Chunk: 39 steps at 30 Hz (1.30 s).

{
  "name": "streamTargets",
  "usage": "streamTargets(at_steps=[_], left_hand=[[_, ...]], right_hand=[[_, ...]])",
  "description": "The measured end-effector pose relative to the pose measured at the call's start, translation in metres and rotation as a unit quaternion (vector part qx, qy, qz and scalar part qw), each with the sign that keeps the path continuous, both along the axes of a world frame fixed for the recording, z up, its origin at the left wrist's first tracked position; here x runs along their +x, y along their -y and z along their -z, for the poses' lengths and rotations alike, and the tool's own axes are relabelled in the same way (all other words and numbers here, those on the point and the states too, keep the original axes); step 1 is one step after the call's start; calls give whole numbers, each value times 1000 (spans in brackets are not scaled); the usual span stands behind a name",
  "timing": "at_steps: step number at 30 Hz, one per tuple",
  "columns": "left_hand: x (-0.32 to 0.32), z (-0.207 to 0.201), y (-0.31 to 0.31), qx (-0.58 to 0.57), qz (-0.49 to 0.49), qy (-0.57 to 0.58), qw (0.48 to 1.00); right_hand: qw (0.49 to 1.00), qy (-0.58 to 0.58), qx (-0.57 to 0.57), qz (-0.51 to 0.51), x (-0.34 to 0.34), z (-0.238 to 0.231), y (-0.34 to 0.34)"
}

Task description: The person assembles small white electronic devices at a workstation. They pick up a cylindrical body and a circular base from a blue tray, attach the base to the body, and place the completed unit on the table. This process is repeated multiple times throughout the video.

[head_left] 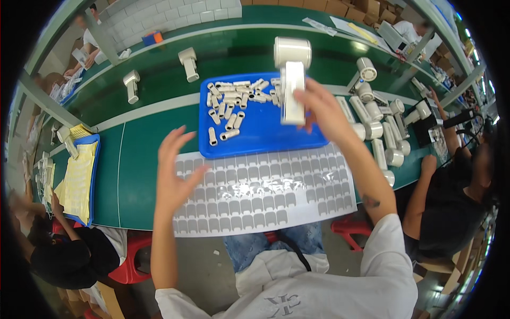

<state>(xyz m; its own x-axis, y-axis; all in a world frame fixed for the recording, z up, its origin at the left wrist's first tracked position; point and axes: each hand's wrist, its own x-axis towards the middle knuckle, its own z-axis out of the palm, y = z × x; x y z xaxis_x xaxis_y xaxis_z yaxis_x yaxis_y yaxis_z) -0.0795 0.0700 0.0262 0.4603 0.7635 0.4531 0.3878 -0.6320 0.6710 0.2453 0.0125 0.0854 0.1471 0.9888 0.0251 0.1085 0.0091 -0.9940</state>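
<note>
White handheld device (pixel 293 80), with a round drum-shaped head and a flat handle: I have it in the right hand (pixel 314 105), thumb and fingers closed about the handle's side, the head pointing away from me beyond the fingers. From where I watch, it overlaps the right part of a blue tray (pixel 260 141), and I cannot tell whether its lower end touches the tray. I have the left hand (pixel 178 173) spread wide, holding nothing, thumb turned toward the right hand; it is near the tray's near left corner, over the left edge of a white sheet (pixel 304 213) with rows of grey pieces (pixel 213 208). I cannot tell whether it touches the sheet.

Between the two hands and a little beyond them, I see small white parts (pixel 232 95) scattered across the tray's far and left portions. Just right of the right hand, more white devices (pixel 373 129) lie crowded on the green bench (pixel 143 159). Farther off, beyond the left hand, two similar devices (pixel 188 65) stand apart from each other. Well left of the left hand I make out yellow sheets (pixel 78 175).
</note>
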Motion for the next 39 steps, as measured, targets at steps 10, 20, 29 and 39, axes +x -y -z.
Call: streamTargets(at_steps=[10,20,29,39], left_hand=[[-48,94,-62,108,-270,-84,953],[-60,93,-62,75,-265,-75,958],[-62,100,-63,91,-270,-78,955],[-64,105,-69,120,-291,-90,945]], right_hand=[[940,271,-43,201,157,94,-208],[867,468,16,167,172,103,-188],[764,622,-167,38,150,33,17],[847,435,-242,187,150,67,34]])
